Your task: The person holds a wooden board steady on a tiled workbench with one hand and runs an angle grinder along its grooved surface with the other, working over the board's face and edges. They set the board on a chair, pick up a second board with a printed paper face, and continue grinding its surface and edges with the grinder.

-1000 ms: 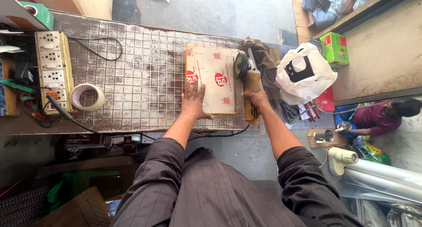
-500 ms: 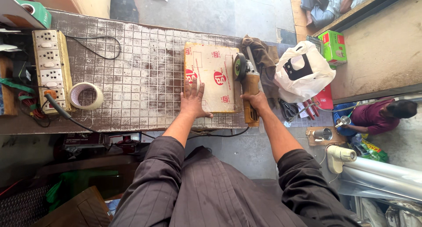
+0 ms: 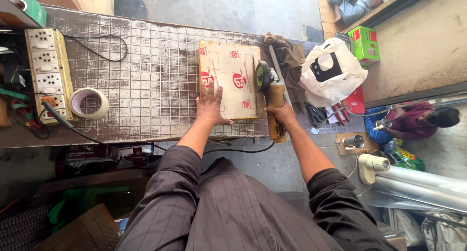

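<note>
A flat tan sheet (image 3: 228, 68) with red round marks lies on the tiled workbench (image 3: 146, 80). My left hand (image 3: 210, 106) presses flat on the sheet's near left part, fingers spread. My right hand (image 3: 279, 116) grips the orange handle of an angle grinder (image 3: 270, 93). The grinder's disc (image 3: 263, 76) stands against the sheet's right edge. A thin cut line runs along the sheet close to that edge.
A roll of tape (image 3: 88, 103) and a beige socket strip (image 3: 47, 73) with a plugged cable sit at the bench's left. A brown cloth (image 3: 288, 61), white plastic bag (image 3: 332, 72) and green box (image 3: 366, 44) lie at the right. A person (image 3: 413, 122) crouches beyond.
The view has shifted slightly. My hands, the sheet and the grinder keep nearly the same places.
</note>
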{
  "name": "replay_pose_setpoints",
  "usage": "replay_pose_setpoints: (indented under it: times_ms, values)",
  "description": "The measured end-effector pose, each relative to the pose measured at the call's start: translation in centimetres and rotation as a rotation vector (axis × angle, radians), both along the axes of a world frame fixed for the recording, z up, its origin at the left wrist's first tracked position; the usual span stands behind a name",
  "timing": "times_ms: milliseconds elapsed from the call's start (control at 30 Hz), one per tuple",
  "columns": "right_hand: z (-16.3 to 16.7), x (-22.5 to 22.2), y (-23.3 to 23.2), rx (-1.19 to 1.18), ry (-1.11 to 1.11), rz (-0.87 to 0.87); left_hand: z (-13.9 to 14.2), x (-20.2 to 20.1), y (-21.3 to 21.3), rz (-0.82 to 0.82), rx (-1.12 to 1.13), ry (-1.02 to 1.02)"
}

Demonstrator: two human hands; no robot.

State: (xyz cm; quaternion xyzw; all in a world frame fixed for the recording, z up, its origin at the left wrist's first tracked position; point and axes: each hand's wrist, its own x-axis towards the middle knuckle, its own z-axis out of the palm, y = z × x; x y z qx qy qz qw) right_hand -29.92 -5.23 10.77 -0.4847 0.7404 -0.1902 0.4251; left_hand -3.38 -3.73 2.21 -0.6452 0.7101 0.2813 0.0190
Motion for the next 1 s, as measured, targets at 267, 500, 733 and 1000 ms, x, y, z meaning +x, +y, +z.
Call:
replay_pose_setpoints:
  times_ms: [267,500,733,1000]
  values:
    - [-0.5,-0.2,0.8,0.002,-0.068,-0.02,-0.2,0.0,0.0,-0.001,-0.013,-0.001]
    - [-0.7,-0.2,0.0,0.007,-0.019,-0.016,0.1,0.1,0.2,0.006,-0.014,0.006]
    - [-0.6,0.2,-0.6,0.013,-0.034,-0.036,0.3,0.2,0.2,0.007,-0.008,0.014]
    - [-0.4,0.4,-1.1,0.011,-0.076,-0.037,0.3,0.1,0.2,0.002,-0.009,0.009]
